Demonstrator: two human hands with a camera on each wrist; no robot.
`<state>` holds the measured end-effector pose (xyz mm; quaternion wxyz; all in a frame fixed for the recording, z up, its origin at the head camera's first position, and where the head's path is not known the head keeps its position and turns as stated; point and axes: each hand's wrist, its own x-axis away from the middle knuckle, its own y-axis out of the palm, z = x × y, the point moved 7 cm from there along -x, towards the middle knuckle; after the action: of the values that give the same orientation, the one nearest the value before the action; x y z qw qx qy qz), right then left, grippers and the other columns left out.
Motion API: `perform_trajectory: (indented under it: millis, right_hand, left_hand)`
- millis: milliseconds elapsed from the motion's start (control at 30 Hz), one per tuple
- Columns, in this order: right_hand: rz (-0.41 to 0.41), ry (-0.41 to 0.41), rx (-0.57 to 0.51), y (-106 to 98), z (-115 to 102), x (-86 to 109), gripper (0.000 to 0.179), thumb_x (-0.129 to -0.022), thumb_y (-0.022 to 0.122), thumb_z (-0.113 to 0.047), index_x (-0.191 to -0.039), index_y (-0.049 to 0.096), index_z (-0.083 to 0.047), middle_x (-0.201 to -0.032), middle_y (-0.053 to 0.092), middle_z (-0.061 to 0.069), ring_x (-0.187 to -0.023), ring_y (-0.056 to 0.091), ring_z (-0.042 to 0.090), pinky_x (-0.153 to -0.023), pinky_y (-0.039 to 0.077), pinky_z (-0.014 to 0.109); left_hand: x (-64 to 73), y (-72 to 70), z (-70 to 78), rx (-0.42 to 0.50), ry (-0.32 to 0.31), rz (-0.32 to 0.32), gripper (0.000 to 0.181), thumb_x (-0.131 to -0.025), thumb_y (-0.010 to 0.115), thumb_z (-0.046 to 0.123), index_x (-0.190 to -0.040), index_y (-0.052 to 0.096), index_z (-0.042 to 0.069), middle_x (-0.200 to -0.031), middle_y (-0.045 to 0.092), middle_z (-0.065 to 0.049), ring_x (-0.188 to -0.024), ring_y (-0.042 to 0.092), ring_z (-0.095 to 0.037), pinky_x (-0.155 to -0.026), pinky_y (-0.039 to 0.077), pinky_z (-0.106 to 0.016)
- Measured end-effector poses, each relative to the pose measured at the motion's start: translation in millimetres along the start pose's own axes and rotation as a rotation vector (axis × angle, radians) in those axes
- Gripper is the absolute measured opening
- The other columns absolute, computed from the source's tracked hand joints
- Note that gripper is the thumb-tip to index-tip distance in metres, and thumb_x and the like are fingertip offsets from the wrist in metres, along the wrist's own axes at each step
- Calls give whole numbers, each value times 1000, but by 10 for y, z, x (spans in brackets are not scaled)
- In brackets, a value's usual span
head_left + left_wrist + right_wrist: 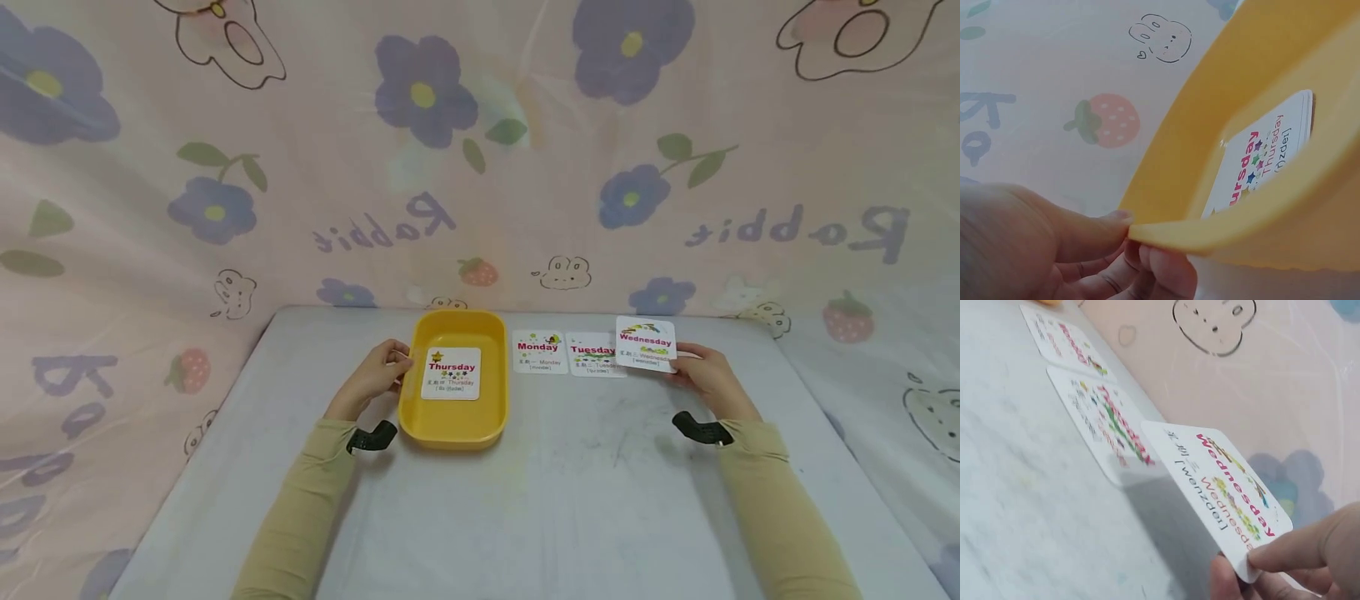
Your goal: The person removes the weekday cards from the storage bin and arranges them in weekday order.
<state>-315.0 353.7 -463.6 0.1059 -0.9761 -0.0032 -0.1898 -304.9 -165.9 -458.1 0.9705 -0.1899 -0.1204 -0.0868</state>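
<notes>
My left hand [377, 375] pinches the left rim of a yellow tray [453, 427], thumb on the inner side and fingers outside. Inside the tray lies a Thursday card [451, 374]; in the left wrist view its edge looks like more than one card stacked. Between thumb and fingers, my right hand [708, 375] pinches the lower right corner of a Wednesday card [645, 343]. That card is tilted and held above the table, overlapping the right edge of the Tuesday card [592, 355] in the head view. Left of Tuesday, the Monday card [539, 352] lies flat.
The white table [600, 492] ends at the back against a pink curtain [525, 208] printed with flowers and rabbits. Monday and Tuesday lie side by side near that back edge, just right of the tray. A black strap piece sits at each wrist.
</notes>
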Motion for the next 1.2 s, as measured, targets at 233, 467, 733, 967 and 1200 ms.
perform_trajectory:
  millis: [233,467,733,967,1200]
  right_hand:
    - [38,17,-8,-196,51,-46,62,-95,47,0,-149,16,6,-123,42,18,-83,57,8,-82,51,27]
    - [72,27,35,-316,144,-70,60,-95,45,0,-147,17,8,-128,39,22,-80,58,7,-80,52,26]
    - [122,6,114,-252,240,-154,61,-91,51,2,-144,23,13,-128,42,28,-78,58,6,-73,54,25]
    - [200,-20,280,-209,237,-156,58,-87,59,2,-137,35,17,-116,51,30,-70,58,7,-64,53,23]
    - [278,-43,419,-218,153,-78,50,-86,62,-5,-129,46,17,-110,57,30,-65,59,9,-56,50,20]
  left_hand:
    - [-23,-10,-10,-9,-17,4,25,-101,49,12,-122,44,0,-107,54,-21,-77,58,-24,-63,53,-30]
    - [-30,-6,22,-9,1,-1,26,-100,50,11,-122,44,-1,-107,54,-22,-78,58,-26,-62,53,-31]
    - [1,-22,-36,-20,-24,13,24,-100,51,11,-120,45,0,-105,56,-20,-76,58,-24,-62,53,-31]
    - [51,0,-75,-3,-24,0,24,-100,50,10,-121,44,-2,-106,54,-23,-77,59,-26,-61,53,-31]
    - [20,10,-46,-15,-5,-12,26,-100,50,11,-122,44,-2,-105,55,-21,-74,59,-24,-61,53,-31]
